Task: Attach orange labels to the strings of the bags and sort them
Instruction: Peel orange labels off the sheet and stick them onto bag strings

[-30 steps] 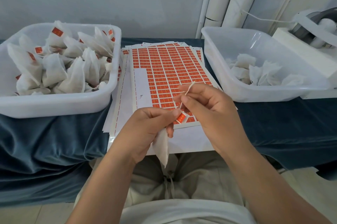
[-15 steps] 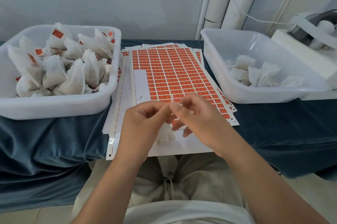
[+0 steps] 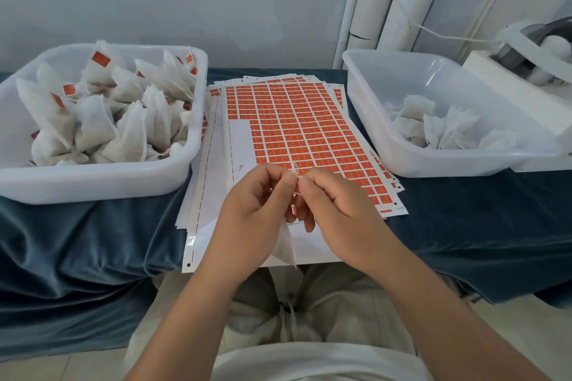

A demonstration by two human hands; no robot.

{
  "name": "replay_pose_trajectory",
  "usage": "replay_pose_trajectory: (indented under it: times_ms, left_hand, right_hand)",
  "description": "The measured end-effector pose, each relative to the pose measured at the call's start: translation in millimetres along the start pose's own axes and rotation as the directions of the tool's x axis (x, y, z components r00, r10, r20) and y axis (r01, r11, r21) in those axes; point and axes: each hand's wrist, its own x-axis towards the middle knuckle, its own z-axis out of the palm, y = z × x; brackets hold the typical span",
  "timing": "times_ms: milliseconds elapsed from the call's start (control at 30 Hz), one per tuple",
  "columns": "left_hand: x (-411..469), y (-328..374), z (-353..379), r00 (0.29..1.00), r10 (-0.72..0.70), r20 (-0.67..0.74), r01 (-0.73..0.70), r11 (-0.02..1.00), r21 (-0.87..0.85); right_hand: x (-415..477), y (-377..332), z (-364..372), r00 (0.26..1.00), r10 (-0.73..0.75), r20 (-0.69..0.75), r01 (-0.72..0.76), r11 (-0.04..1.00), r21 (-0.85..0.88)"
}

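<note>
I have both hands raised at the centre of my view, fingertips meeting over the near end of the top sheet of orange rectangular stickers point(image 3: 297, 126). That sheet lies at 12 o'clock from the hands on a stack of white backing sheets. Each sticker carries tiny pale marks, too small for me to read, and I can see no brand name. The left hand point(image 3: 253, 207) has thumb and forefinger closed tight on a thin white string point(image 3: 295, 168), whose short free end pokes up at 12 o'clock just above the pinch. The right hand point(image 3: 337, 210) meets it thumb to thumb, nipping a small orange label point(image 3: 297, 190) right at the string, its other fingers curled loosely underneath. I cannot tell whether the label is fully stuck. The white mesh bag point(image 3: 286, 244) hangs at 6 o'clock from the grip, between the 2 wrists and in front of the sheets' near edge. At 10 o'clock stands a white plastic tub point(image 3: 93, 182) heaped with white bags, several showing orange tags. At 2 o'clock a clear plastic tub point(image 3: 448, 168) holds a few white bags with no orange showing. Both tubs sit on a dark blue cloth point(image 3: 93, 241). A white machine point(image 3: 510, 83) stands at 2 o'clock, beyond the clear tub.
</note>
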Motion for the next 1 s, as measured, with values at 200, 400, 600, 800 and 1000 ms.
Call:
replay_pose_trajectory:
  times_ms: [200, 400, 600, 800, 1000]
  left_hand:
    - [-3, 3, 3, 0.999, 0.028, 0.031, -0.030, 0.995, 0.090]
    - [8, 15, -4, 0.991, 0.107, -0.082, -0.096, 0.987, 0.125]
    - [65, 50, -54, 0.899, 0.182, -0.398, -0.113, 0.975, 0.191]
    - [146, 72, -137, 0.790, 0.242, -0.564, -0.204, 0.970, 0.130]
    - [189, 40, -221, 0.844, 0.069, -0.532, 0.374, 0.636, 0.675]
  right_hand:
    - [0, 1, 2, 0.999, -0.017, -0.049, 0.016, 1.000, -0.019]
    - [-2, -1, 0, 1.000, 0.001, -0.023, 0.000, 0.999, 0.050]
    - [-1, -2, -5, 0.997, -0.014, -0.074, 0.024, 0.991, 0.131]
    - [0, 4, -8, 0.996, -0.034, -0.078, 0.038, 0.998, 0.059]
    - [5, 10, -14, 0.996, -0.048, -0.069, 0.042, 0.995, -0.085]
